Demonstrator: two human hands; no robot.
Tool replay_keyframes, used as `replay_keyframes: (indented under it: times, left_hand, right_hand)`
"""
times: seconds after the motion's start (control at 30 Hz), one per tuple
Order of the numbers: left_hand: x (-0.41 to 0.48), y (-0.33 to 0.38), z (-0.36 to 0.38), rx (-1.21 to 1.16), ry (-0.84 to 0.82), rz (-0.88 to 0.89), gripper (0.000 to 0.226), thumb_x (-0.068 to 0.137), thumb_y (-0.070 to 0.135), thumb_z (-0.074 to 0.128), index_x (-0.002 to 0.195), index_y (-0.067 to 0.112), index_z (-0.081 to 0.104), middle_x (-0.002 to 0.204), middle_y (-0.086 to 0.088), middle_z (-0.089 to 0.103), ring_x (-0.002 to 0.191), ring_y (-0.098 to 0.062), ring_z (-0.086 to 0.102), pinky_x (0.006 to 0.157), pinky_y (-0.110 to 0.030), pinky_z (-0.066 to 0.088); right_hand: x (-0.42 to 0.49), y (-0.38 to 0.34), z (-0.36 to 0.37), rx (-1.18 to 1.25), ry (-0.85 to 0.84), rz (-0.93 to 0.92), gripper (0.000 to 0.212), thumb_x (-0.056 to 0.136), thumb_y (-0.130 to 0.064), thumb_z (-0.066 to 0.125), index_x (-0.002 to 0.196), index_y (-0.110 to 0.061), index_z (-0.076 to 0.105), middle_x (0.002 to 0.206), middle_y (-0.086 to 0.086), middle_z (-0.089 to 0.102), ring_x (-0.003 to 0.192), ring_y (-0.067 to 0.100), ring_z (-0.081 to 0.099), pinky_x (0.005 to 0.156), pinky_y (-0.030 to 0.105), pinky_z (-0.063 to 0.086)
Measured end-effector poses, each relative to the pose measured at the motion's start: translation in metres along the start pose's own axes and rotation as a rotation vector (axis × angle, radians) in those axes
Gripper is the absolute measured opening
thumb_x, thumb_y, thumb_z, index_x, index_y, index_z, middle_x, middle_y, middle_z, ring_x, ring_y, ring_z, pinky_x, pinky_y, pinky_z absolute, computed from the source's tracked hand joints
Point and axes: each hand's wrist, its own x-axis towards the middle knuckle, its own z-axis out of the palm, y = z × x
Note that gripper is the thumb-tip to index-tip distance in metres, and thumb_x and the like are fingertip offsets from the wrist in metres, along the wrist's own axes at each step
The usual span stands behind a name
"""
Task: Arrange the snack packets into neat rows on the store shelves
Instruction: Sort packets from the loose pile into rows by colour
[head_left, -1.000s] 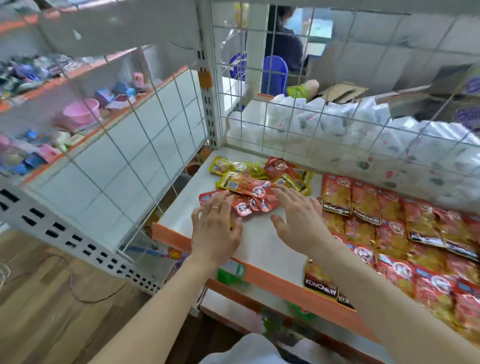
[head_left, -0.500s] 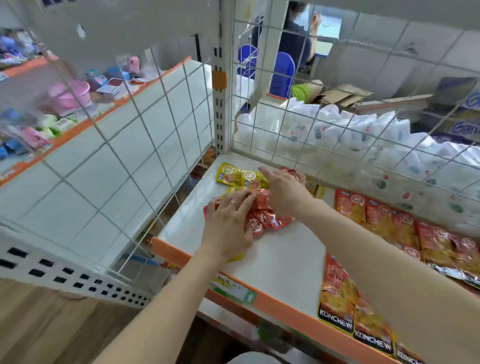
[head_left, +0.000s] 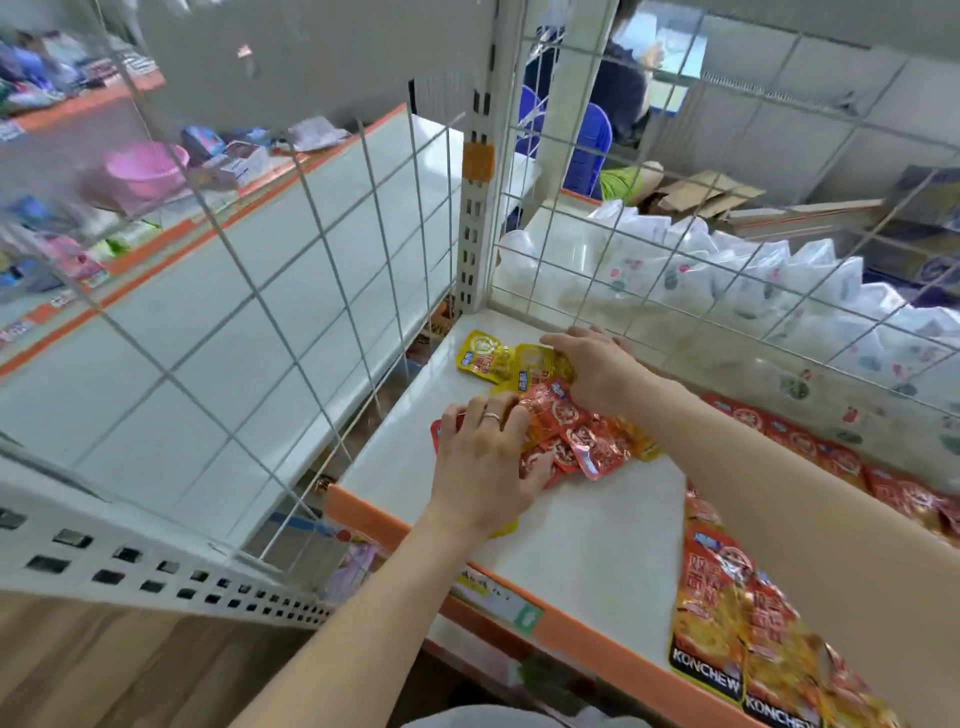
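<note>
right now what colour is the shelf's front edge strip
The plastic front edge strip is orange; the head view shows it best.

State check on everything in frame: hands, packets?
Red packets, loose overlapping pile.
Yellow packets, side by side at back corner of shelf.
KONCHEW packets, lined in rows at right.
Left hand, fingers flat on red pile.
Right hand, on yellow packets, grip unclear.

White shelf (head_left: 597, 551), orange lip (head_left: 597, 638), loose snack packets (head_left: 584, 434) heaped, larger packets (head_left: 737, 623) apparently rowed right
</note>
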Motion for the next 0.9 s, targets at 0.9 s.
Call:
replay_keyframes:
  times: [0.9]
  left_hand:
    - [0.01,0.033,-0.043,-0.986,0.286,-0.377,0.006,0.094,0.012,0.056,0.09,0.015,0.059,0.072,0.007,0.057,0.062,-0.002,0.05,0.061,-0.019,0.042]
  right_hand:
    - [-0.136,0.009,0.004,1.682,0.275,0.157,0.059,0.06,-0.065,0.082,0.085,-0.019,0.054,0.07,-0.003,0.051,0.059,0.012,0.046,0.056,0.026,0.038]
